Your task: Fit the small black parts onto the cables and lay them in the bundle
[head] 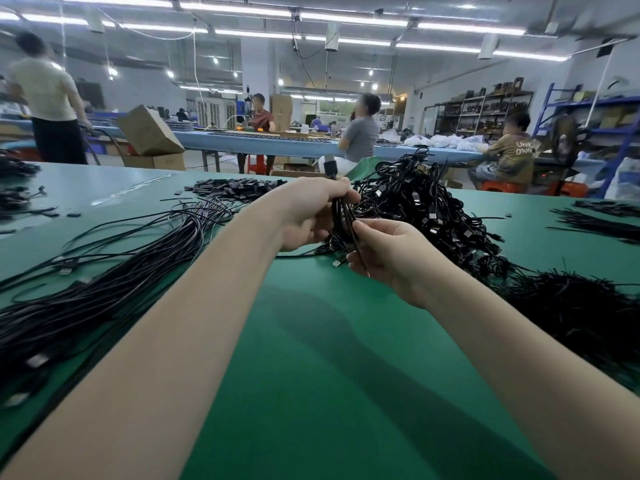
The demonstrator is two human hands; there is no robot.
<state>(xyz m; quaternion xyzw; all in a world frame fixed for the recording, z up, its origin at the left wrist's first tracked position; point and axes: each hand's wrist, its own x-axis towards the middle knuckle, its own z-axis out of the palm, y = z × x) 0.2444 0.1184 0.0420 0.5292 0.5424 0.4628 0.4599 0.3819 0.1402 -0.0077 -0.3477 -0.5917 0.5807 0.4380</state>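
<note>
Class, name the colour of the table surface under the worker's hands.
Green: the table surface is a plain green mat, seen best in the head view, the only one.

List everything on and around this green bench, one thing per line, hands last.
Table: one, green, foreground.
Cable bundle: one, black, laid straight at left.
Tangled cable pile: one, black, right of the hands.
Small black parts: one heap, far centre.
Held cables: a few, black, between both hands.
Cardboard box: one, brown, tilted, behind the table.
Workers: four, background.
Left hand: grips held cables.
Right hand: pinches held cables.
</note>
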